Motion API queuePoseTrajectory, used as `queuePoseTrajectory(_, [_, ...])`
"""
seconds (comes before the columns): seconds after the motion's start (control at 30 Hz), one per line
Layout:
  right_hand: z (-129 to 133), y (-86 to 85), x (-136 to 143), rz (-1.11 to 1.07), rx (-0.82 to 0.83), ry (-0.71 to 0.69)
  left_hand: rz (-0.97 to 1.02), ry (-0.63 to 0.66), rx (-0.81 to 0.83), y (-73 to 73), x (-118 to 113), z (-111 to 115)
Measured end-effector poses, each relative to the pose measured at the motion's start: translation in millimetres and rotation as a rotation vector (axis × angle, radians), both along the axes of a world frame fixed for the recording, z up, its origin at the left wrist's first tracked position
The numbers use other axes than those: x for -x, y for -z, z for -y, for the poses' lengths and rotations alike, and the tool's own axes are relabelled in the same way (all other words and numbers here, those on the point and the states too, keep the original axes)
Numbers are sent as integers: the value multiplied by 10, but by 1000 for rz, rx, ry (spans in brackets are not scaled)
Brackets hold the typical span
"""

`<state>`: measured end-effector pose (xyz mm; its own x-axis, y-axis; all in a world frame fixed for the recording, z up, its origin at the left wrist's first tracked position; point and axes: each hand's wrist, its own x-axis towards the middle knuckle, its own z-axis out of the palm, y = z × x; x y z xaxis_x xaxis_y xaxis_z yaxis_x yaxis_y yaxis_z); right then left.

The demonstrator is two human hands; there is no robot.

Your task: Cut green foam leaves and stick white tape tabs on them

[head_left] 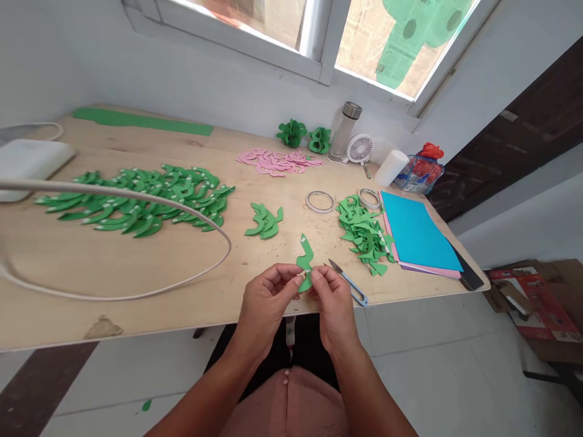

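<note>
Near the table's front edge, both hands pinch a curved green paper cutout [306, 249] with small white tape pieces on it. My left hand [266, 303] grips its lower left side between thumb and fingers. Opposite, my right hand [336, 300] has thumb and fingertips closed on the cutout's lower right edge, by a white tape strip. Just right of that hand lies a blue-handled cutting tool [351, 285] with a pointed blade. A small group of similar green cutouts [264, 221] sits beyond the hands, to the left.
A large spread of taped green cutouts [136, 203] covers the left, with a white cable [204, 218] arching before it. Pink cutouts [277, 162], tape rolls [320, 202], green scraps [364, 230] and blue sheets [419, 230] lie farther right. A glass bottle [344, 133] and fan [359, 147] stand behind.
</note>
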<state>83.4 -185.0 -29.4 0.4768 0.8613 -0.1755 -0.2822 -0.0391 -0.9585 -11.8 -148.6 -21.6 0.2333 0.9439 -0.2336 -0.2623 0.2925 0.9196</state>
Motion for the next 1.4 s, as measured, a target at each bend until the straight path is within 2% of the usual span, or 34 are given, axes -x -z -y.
queuePoseTrajectory(0.17, [23,-72,37,105,-8,-5,-5,-16,0,-28,13,14])
queuePoseTrajectory(0.27, [36,-46,36,176,-15,-9,20,-33,28,-47,22,-8])
queuePoseTrajectory(0.43, [74,15,25,363,-1,-49,100,24,36,-59,36,-47])
queuePoseTrajectory(0.6, [113,-14,37,529,-25,-26,202,7,99,-58,47,-44])
queuePoseTrajectory(0.83, [154,-21,59,609,-36,-26,279,44,108,-34,42,-44])
queuePoseTrajectory(1.0, [179,14,51,634,-50,-38,149,22,25,7,103,-143])
queuePoseTrajectory(1.17, [233,91,-33,714,-40,21,-47,-27,-95,35,294,-324])
queuePoseTrajectory(1.27, [271,161,-81,787,-47,81,-123,-108,-180,38,438,-459])
queuePoseTrajectory(1.4, [323,232,-88,869,-33,89,-206,-261,-270,41,695,-725])
